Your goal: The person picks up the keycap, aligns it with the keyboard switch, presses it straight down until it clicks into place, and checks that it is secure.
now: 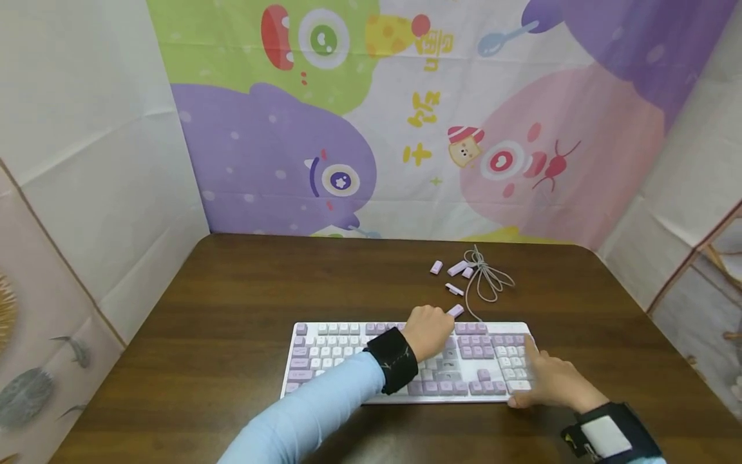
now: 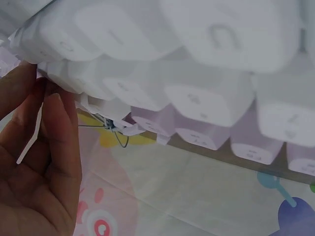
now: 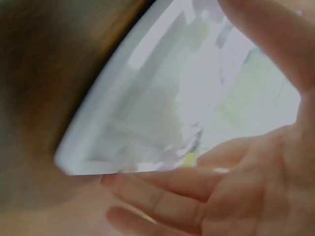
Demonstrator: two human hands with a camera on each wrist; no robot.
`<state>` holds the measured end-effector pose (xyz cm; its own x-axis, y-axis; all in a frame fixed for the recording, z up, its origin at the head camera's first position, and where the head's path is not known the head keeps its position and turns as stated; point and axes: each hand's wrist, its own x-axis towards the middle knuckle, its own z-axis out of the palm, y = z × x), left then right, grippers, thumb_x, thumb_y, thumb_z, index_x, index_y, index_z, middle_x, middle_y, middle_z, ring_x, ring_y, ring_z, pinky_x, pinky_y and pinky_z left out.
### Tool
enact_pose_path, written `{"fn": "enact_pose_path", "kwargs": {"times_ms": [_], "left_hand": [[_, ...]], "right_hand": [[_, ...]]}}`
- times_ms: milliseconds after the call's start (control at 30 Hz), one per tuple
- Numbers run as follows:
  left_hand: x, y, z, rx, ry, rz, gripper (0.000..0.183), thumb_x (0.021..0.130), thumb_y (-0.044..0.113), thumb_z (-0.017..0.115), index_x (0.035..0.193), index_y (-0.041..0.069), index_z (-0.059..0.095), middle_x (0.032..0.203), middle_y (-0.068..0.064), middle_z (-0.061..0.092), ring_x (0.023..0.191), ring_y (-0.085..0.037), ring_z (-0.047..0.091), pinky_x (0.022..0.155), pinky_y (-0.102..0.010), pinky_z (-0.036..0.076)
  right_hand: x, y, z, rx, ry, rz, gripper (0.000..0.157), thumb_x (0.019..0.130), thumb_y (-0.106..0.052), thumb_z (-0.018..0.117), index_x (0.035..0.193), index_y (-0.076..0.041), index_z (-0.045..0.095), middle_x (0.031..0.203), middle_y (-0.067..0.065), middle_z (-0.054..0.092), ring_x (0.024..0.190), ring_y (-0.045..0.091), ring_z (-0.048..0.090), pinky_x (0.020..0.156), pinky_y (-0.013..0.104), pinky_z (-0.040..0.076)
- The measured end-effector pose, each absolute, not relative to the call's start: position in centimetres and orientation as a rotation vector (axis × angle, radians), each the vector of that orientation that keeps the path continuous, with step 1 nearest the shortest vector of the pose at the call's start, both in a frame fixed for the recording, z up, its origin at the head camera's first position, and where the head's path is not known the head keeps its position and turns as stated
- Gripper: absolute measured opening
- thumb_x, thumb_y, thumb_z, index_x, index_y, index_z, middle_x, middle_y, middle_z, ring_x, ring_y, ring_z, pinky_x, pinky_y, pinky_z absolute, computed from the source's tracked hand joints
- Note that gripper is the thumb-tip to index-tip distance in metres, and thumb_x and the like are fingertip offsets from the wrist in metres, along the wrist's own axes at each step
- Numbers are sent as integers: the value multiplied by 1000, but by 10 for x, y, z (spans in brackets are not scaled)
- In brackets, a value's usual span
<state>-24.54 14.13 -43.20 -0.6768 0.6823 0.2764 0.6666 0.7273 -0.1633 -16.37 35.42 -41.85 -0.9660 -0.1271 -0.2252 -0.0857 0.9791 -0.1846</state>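
A white and lilac keyboard (image 1: 487, 370) lies on the brown table, some key spots bare of caps. My left hand (image 1: 428, 332) is over its middle, fingers curled down among the keys. In the left wrist view the thumb and fingertips (image 2: 58, 105) come together at a keycap (image 2: 47, 69) near the far end of a white row; the contact is partly hidden. My right hand (image 1: 553, 380) holds the keyboard's right end, thumb by the front corner, fingers along the side. In the blurred right wrist view, fingers (image 3: 157, 194) lie against the white edge.
Several loose lilac keycaps (image 1: 458, 268) lie behind the keyboard. The keyboard's grey cable (image 1: 489, 277) is bundled next to them. A printed cartoon cloth (image 1: 406, 193) hangs behind the table (image 1: 243, 290), and pale panels (image 1: 104, 129) stand at both sides.
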Motion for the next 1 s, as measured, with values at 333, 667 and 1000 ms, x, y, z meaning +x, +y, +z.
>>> {"fn": "enact_pose_path", "kwargs": {"times_ms": [333,667,1000], "left_hand": [[-254,148,-422,-1131,-2750,-78,10,77,20,69,68,17,66,73,1,69,66,-17,64,51,-31,49],[-297,169,-404,-1049,-2865,-197,12,82,28,68,75,18,68,82,5,70,77,-15,66,62,-32,52],[-334,210,-433,-952,-3012,190,51,89,38,54,138,24,43,145,12,40,131,-9,41,105,-38,35]], "right_hand": [[-171,362,-418,2,2861,-171,125,43,-37,90,134,17,24,97,36,60,78,39,59,68,51,47],[-176,351,-414,8,2872,-114,124,39,-36,92,133,15,28,99,37,60,83,49,59,68,53,48],[-171,350,-422,23,2895,-89,123,35,-36,93,131,15,33,97,35,61,83,49,59,66,52,48]]}}
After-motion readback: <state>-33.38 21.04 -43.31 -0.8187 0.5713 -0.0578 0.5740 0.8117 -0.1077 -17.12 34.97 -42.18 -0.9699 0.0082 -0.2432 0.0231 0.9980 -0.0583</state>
